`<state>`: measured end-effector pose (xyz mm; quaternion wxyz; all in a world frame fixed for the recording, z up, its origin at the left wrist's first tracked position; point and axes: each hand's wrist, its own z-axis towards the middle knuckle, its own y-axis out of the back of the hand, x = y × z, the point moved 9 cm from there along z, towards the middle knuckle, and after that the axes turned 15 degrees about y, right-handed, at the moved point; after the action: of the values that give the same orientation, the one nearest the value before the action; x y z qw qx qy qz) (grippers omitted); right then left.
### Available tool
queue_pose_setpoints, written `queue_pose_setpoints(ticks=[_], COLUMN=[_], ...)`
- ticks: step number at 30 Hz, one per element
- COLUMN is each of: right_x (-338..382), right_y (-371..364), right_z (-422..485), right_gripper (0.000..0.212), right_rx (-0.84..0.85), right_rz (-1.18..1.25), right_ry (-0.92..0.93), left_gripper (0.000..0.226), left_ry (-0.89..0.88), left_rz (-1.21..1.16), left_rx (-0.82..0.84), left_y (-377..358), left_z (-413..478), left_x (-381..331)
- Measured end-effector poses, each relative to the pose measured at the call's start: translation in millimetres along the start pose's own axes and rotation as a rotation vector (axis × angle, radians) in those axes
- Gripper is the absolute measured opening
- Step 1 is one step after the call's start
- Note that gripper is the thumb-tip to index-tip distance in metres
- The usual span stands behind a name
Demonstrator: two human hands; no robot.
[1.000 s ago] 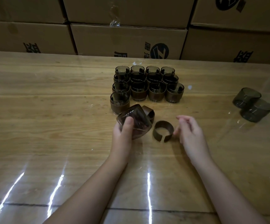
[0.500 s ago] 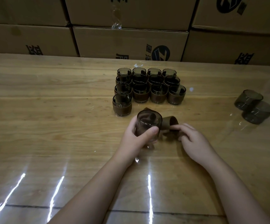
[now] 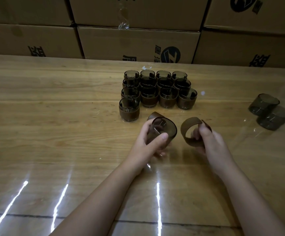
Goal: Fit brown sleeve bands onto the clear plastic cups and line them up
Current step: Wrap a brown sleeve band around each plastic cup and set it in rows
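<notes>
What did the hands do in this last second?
The right hand picked the brown band up off the table and holds it beside the cup, which the left hand kept holding. The banded cups, spare band and two bare cups stayed put.

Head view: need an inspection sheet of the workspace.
Surface: wooden table, glossy, glare streaks at the near edge.
Job's things: banded cups in rows; bare cup in left hand; brown band in right hand; spare band behind the held cup; two bare cups far right, touching.
Clutter: small white scraps near the rows.
Hands: left hand grips the bare cup; right hand pinches the band, apart from the cup.
Cables: nothing seen.
Surroundings: stacked cardboard boxes behind the table.
</notes>
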<state>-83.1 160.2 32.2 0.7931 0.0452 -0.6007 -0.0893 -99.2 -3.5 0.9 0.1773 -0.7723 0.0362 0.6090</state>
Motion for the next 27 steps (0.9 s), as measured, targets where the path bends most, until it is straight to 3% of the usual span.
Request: queue_pose_setpoints(ticks=[7,13,16,20,24,27], right_x=[-1,2,0,10,17,15], right_y=[-29,-26,-21,-22,-22,-27], right_z=[-8,-7,-7,-9,-11,-13], right_gripper=[0.043,0.040,0.052,0.045,0.038,0.052], right_rx=[0.321,0.261,0.246,0.231,0.131,0.099], right_rz=[0.057,0.032,-0.137,-0.270,-0.243,-0.207], right_ry=[-0.036,0.013,0.084,0.190,0.261,0.251], left_gripper=[0.062,0.067,0.064,0.056,0.052,0.049], left_ry=[-0.113,-0.181,-0.175,-0.177,-0.208,-0.242], left_rz=[0.273,0.543,0.544,0.523,0.486,0.426], left_rx=[-0.078,-0.057,-0.053,-0.075,-0.100,-0.123], left_y=[-3,-16,-17,-14,-11,-8], left_z=[-4,-12,-12,-11,-12,-14], left_x=[-5,-8,-8,-10,-14,-19])
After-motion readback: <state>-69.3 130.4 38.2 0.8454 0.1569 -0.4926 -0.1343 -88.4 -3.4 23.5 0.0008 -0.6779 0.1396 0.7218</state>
